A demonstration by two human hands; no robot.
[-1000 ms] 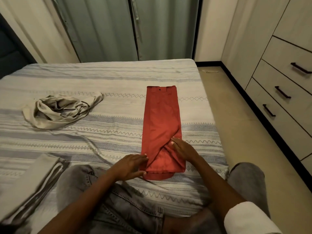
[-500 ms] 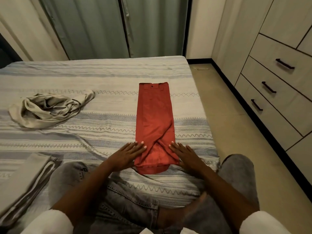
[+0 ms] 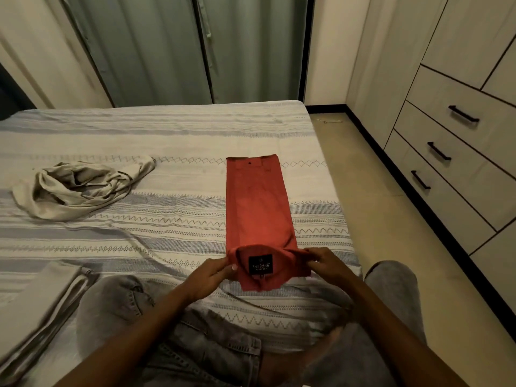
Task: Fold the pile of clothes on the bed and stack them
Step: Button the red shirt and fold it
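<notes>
A red shirt (image 3: pixel 258 208), folded into a long narrow strip, lies lengthwise on the striped bed (image 3: pixel 167 135). Its near end is lifted and turned up, showing the collar with a black label (image 3: pixel 260 264). My left hand (image 3: pixel 213 276) pinches the left side of that raised end. My right hand (image 3: pixel 326 263) pinches its right side. A crumpled beige garment (image 3: pixel 81 188) sits at the left of the bed. A folded grey-and-beige stack (image 3: pixel 42 308) lies at the near left edge.
My legs in grey jeans (image 3: pixel 195 344) rest on the bed in front of me. A wardrobe with drawers (image 3: pixel 452 152) lines the right wall beyond a strip of floor (image 3: pixel 377 205). Green curtains (image 3: pixel 195 48) hang behind the bed.
Both hands went from pressing flat beside the red strip to gripping its near end and lifting it, so the collar label now shows.
</notes>
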